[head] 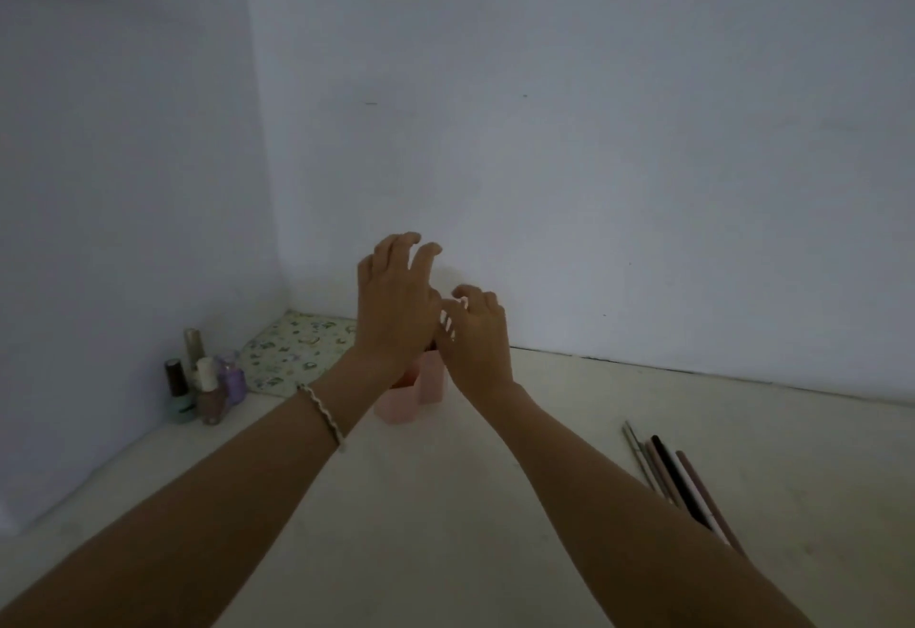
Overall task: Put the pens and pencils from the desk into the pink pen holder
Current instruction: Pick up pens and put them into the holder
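Head view of a dim table corner. Both forearms are extended forward over the pale table [495, 503], and the two hands are raised together above the pink pen holder [418, 392].

The left hand [396, 305] is seen from its back, with the fingers [426, 251] spread and loosely curled; nothing is seen held in it. A beaded bracelet [324, 417] is worn on the left wrist. The right hand [478, 335] is placed just beside the left, slightly lower, its fingers bent inward toward the left hand. Something pale shows at the fingertips between the two hands, but whether anything is gripped cannot be told.

The pink pen holder stands upright on the table, directly beneath the hands and partly hidden by the wrists; its contents cannot be made out, apart from a dark tip at the rim under the left hand.

A group of pens and pencils [678, 479] lies side by side on the table, well apart from the holder and to the right of the right forearm.

In the far left corner, several nail polish bottles [198, 385] are clustered against the wall, next to a patterned cloth [292, 350] lying flat.
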Available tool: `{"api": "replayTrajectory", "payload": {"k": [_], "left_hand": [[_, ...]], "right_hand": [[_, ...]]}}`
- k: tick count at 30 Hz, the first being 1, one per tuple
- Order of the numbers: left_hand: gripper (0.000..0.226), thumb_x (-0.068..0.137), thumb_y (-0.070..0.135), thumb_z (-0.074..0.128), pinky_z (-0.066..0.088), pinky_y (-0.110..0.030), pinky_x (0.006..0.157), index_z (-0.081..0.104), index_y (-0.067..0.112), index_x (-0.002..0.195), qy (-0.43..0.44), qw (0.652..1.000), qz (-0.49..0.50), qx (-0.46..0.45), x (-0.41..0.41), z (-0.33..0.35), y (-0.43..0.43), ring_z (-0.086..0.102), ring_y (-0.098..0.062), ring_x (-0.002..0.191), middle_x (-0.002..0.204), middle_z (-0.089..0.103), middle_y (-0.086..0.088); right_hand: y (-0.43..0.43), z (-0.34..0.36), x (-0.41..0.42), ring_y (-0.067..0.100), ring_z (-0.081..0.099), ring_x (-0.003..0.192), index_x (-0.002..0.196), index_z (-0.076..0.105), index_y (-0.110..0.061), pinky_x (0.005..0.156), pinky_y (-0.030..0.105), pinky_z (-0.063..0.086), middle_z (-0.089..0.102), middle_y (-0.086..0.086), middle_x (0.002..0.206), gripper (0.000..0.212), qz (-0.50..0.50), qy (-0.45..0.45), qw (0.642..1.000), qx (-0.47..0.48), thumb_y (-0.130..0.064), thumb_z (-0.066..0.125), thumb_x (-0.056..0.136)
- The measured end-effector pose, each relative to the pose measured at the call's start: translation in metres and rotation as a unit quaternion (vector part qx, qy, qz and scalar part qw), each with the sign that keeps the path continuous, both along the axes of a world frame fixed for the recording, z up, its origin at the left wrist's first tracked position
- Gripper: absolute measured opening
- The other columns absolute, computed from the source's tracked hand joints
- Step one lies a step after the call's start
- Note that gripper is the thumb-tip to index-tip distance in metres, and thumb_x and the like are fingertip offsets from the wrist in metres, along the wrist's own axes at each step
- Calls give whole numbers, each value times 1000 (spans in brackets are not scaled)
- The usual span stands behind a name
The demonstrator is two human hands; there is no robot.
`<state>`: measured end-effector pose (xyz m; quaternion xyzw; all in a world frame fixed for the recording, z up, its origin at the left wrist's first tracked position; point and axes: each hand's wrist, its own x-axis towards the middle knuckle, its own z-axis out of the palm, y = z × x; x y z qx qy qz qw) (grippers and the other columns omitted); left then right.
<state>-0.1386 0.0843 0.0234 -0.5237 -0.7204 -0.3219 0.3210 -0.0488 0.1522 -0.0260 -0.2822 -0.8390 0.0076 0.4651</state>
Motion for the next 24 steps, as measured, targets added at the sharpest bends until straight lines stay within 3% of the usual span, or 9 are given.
{"api": "replayTrajectory", "payload": {"k": [5,8,12,15,18,21,24], "left_hand": [[29,78,9,57,40,-33,82,58,15,105,-73,996,-42,24,50,-3,12,54,-23,99,105,60,-4],[21,88,13,57,49,-36,88,59,14,109,-189,969,-111,-110,110,-21,32,59,-22,98,107,62,-4],[31,90,14,56,48,-39,99,59,16,120,-289,893,-161,-305,182,-62,48,58,-24,113,123,61,-6],[46,92,13,52,42,-40,106,53,25,136,-251,874,-164,-382,211,-86,50,48,-26,125,135,52,-7],[44,97,21,41,36,-41,105,45,25,141,-185,873,-134,-431,220,-100,48,40,-29,126,134,44,-11],[40,101,27,33,35,-41,101,50,17,135,-137,886,-103,-432,216,-111,46,41,-28,121,131,44,-11],[43,101,36,30,35,-41,99,43,24,141,-140,889,-112,-422,210,-114,47,41,-27,120,130,43,-11]], "right_hand": [[12,30,50,28,56,110,121,61,-4,94,36,42,61,14,120,32,-33,58,998,7,-5,54,89],[22,49,100,23,57,105,117,61,-7,91,35,46,63,8,115,29,-45,86,995,-14,-5,52,89],[30,51,153,15,58,94,112,61,-14,82,28,48,64,-1,106,26,-72,95,990,-70,-6,51,89],[36,48,183,10,56,87,110,61,-17,79,26,48,61,-5,102,27,-89,107,984,-110,-5,51,88],[41,45,203,7,55,80,108,62,-17,75,22,46,63,-6,105,27,-97,118,980,-126,-4,50,87],[42,40,211,5,55,76,107,62,-18,75,22,45,63,-9,105,27,-101,122,977,-145,-5,49,87],[41,35,210,5,55,76,107,62,-18,76,24,47,62,-10,105,26,-98,123,975,-158,-5,49,88]]}}
